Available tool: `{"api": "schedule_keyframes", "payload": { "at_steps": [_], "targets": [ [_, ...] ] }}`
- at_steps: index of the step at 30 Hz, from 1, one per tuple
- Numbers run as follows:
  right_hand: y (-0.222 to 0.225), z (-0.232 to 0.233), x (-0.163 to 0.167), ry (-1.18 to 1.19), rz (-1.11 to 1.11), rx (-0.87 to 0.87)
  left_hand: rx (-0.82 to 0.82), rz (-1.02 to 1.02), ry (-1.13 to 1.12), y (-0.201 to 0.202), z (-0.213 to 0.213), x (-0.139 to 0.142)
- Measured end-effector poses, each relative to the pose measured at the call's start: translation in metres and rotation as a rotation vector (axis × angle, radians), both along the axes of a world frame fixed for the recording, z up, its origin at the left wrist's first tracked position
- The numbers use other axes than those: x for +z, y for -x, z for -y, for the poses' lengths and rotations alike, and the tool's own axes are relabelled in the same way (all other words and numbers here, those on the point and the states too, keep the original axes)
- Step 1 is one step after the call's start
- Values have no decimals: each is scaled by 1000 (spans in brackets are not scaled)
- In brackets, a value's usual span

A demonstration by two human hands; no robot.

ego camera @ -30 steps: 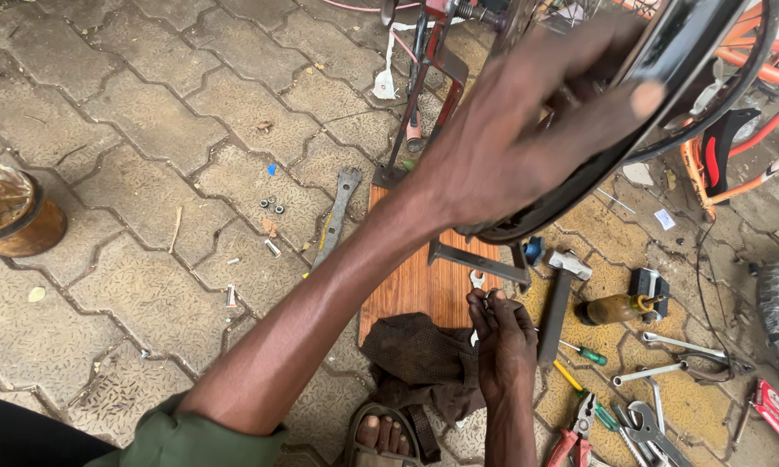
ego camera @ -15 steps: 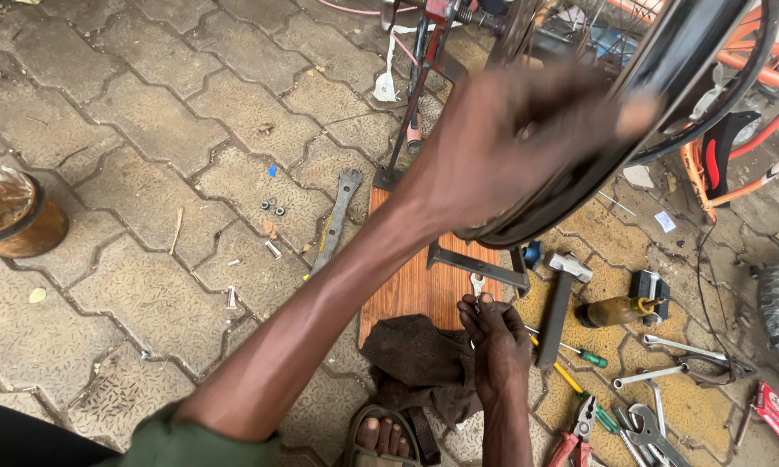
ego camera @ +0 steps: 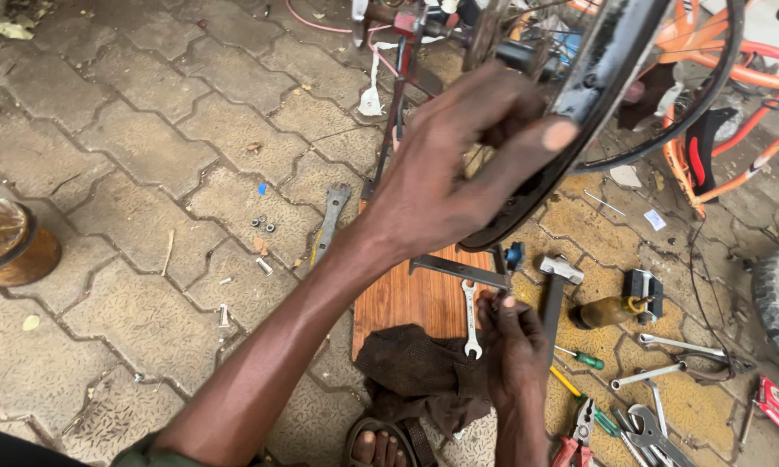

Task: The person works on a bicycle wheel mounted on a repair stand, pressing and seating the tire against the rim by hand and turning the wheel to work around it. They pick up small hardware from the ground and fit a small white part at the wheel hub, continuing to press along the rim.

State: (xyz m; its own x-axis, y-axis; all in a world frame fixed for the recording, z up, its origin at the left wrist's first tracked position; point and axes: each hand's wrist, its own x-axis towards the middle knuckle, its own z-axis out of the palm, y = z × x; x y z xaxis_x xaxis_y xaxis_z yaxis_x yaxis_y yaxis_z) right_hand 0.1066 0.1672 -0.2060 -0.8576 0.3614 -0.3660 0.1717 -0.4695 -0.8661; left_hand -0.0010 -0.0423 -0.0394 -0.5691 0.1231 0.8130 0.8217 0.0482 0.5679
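Now we are steadying the black wheel rim (ego camera: pixel 597 78) with our left hand (ego camera: pixel 458 164), fingers curled on it, while below the rim our right hand (ego camera: pixel 515 342) is pinching something small beside the spanner (ego camera: pixel 471 318), which probably needs fitting next.

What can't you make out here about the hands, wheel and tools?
Head view only:
- Wheel rim: mostly cut off by the top edge; the left hand covers its lower part.
- Left fingertips: blurred, so the grip is unclear.
- Right hand: whatever its fingertips pinch, beside the spanner, is too small to tell.
- Pliers: handles cut off by the bottom edge.
- Tyre: cut off by the right edge.
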Motion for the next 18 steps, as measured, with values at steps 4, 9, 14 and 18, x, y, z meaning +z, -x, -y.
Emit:
{"api": "schedule_keyframes", "payload": {
  "at_steps": [4,9,14,18],
  "targets": [
    [7,-14,30,-122,-200,-5,-52,55,-67,-12,11,-16],
    [17,-22,73,-670,-513,17,64,237,292,-41,34,-51],
    [27,-21,104,-1222,-726,65,191,228,545,-45,32,-76],
    [33,-18,114,-1308,-754,110,166,272,552,-43,27,-75]
  ]
}}
